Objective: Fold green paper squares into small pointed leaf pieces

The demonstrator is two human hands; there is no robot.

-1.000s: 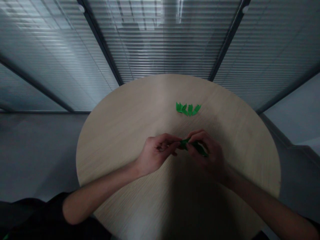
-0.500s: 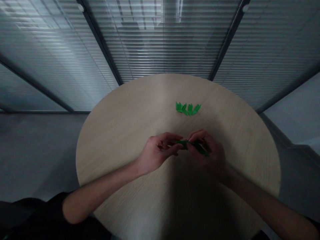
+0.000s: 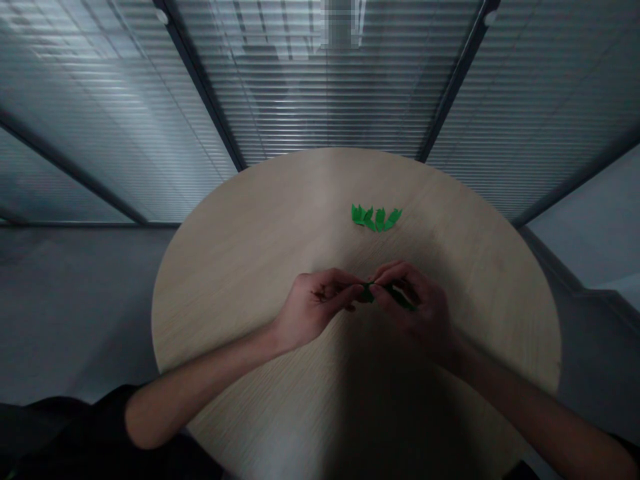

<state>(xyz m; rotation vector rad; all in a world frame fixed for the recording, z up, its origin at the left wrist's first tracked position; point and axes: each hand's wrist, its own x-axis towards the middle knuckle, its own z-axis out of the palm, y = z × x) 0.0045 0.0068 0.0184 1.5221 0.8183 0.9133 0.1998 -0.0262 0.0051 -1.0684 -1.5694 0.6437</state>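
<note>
A small dark green folded paper piece (image 3: 395, 296) is pinched between both my hands above the middle of the round wooden table (image 3: 240, 267). My left hand (image 3: 315, 308) grips its left end with thumb and fingers pressed together. My right hand (image 3: 417, 308) is curled over its right part, hiding most of it. Farther back on the table lies a row of several bright green folded paper pieces (image 3: 376, 218), apart from my hands.
Window blinds with dark frames (image 3: 200, 80) stand right behind the table's far edge. The floor drops away on the left and right of the table. My dark-sleeved arms reach in from the bottom.
My fingers have shifted slightly on the green paper piece, and my left fingertips have closed in on its left end. The row of pieces has not moved.
</note>
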